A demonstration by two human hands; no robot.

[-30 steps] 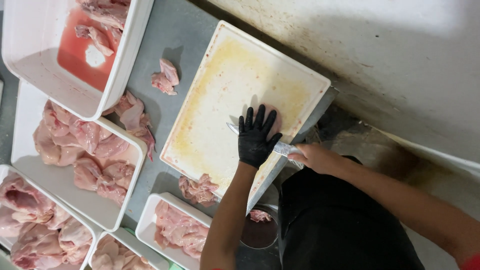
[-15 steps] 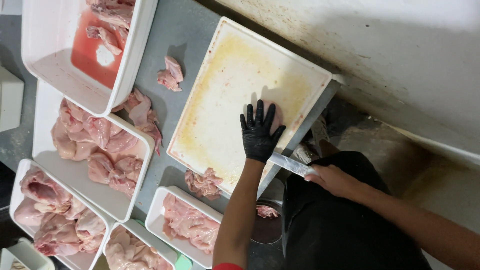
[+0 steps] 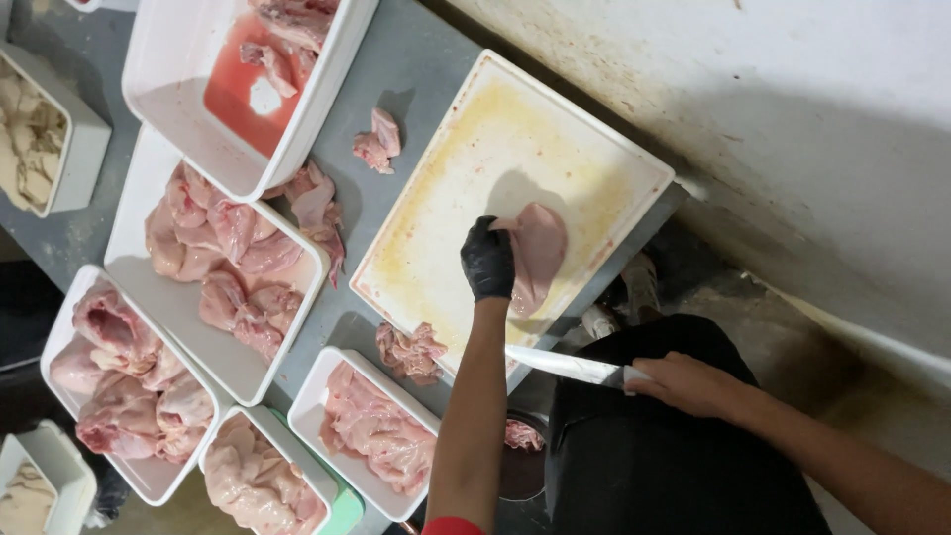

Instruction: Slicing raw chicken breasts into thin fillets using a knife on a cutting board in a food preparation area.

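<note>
Left hand [image 3: 488, 260], in a black glove, pinches the edge of a pale pink raw chicken fillet [image 3: 538, 253]; grip closed on the meat. The fillet lies flat on the white cutting board [image 3: 475, 168], twd its near-right part, under the gloved fingers. The board is stained yellow and sits on the grey tabletop [image 3: 416, 69].

Right hand [image 3: 684, 384], bare, grip wrapped tight round the handle of a long knife [image 3: 565, 365]. The blade points left, held off the board's near edge and apart from the fillet; it passes just beside the left forearm.

Loose meat scraps: one bit [image 3: 377, 140] left of the board, another [image 3: 411, 351] at its near corner. White tubs of raw chicken line the left side, e.g. a big one [image 3: 213, 253] and a smaller one [image 3: 371, 426] near the left arm. A top tub [image 3: 253, 79] holds red liquid w/ a few pieces.
</note>
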